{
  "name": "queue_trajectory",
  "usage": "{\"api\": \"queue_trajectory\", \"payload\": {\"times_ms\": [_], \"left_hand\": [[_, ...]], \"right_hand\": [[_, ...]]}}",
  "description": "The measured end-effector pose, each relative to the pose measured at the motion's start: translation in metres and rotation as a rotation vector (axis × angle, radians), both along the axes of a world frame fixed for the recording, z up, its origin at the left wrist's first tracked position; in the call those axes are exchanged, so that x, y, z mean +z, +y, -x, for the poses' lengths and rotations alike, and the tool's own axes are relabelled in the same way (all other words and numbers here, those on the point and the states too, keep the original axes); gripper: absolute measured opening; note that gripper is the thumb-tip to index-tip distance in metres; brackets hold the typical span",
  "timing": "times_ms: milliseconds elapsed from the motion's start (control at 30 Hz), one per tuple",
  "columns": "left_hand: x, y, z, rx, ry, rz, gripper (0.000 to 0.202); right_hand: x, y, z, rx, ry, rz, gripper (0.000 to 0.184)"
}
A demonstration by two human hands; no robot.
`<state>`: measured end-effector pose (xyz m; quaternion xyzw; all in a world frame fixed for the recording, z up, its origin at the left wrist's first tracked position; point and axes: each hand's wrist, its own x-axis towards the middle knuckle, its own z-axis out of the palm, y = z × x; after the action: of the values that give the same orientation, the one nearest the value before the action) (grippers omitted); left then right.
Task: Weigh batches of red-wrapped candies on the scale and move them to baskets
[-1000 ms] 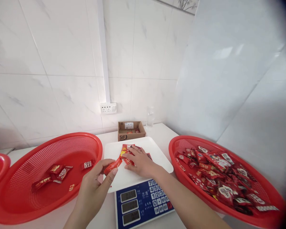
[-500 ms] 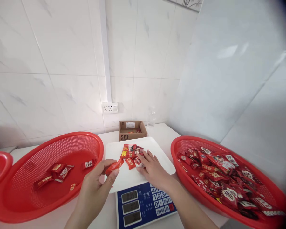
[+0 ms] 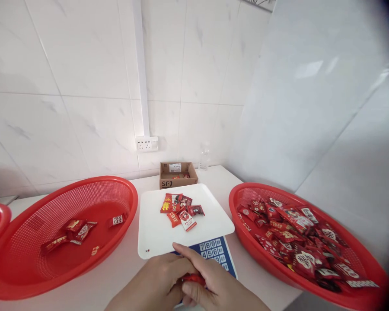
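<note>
My left hand (image 3: 157, 278) and my right hand (image 3: 218, 276) are together low in front, over the display side of the blue-panelled digital scale (image 3: 212, 252). Between them is a red snack packet (image 3: 194, 279), mostly hidden by the closed fingers of both hands. On the scale's white tray (image 3: 155, 235) lie several small red snack packets (image 3: 181, 211), one with yellow lettering. A tiny dark red speck (image 3: 148, 250) sits near the tray's front left corner. My hands cover the scale's display.
At the right stands a red basket (image 3: 238, 194) heaped with red packets. The left red basket (image 3: 129, 196) holds several packets, and part of another red basket (image 3: 0, 211) shows at the far left. Behind the tray are a cardboard box (image 3: 178, 183) and a clear bottle (image 3: 204, 160).
My right hand has left the packets on the tray and come back toward me. The left hand has moved down and right with its red packet, and the two hands now meet.
</note>
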<state>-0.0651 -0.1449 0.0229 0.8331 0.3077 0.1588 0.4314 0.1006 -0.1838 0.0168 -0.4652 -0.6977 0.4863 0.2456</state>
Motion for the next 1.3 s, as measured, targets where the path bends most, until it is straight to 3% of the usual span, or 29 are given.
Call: {"api": "queue_trajectory", "payload": {"times_ms": [100,167,333,433,567,767,1000,1300], "left_hand": [[-0.003,-0.001,0.000,0.000,-0.011,0.050,0.032],[-0.006,0.002,0.005,0.101,0.022,0.020,0.035],[-0.011,0.021,0.017,0.410,0.108,-0.171,0.031],[-0.013,0.039,0.013,0.454,0.125,-0.318,0.035],[-0.015,0.064,-0.004,0.328,0.192,-0.466,0.047],[-0.016,0.095,-0.035,0.065,0.469,-0.543,0.070],[-0.027,0.117,-0.051,0.052,0.506,-0.545,0.069],[-0.034,0.119,-0.049,0.047,0.454,-0.600,0.055]], "right_hand": [[-0.009,-0.005,-0.013,-0.083,0.008,-0.008,0.057],[-0.014,-0.007,-0.031,-0.225,-0.013,-0.077,0.057],[-0.027,-0.003,-0.098,-0.735,-0.245,-0.309,0.058],[-0.036,-0.001,-0.128,-0.872,-0.354,-0.377,0.055],[-0.040,-0.001,-0.138,-0.872,-0.341,-0.356,0.055],[-0.042,-0.001,-0.136,-0.850,-0.298,-0.328,0.058],[-0.046,-0.003,-0.142,-0.854,-0.248,-0.316,0.055],[-0.048,-0.002,-0.142,-0.856,-0.238,-0.319,0.055]]}}
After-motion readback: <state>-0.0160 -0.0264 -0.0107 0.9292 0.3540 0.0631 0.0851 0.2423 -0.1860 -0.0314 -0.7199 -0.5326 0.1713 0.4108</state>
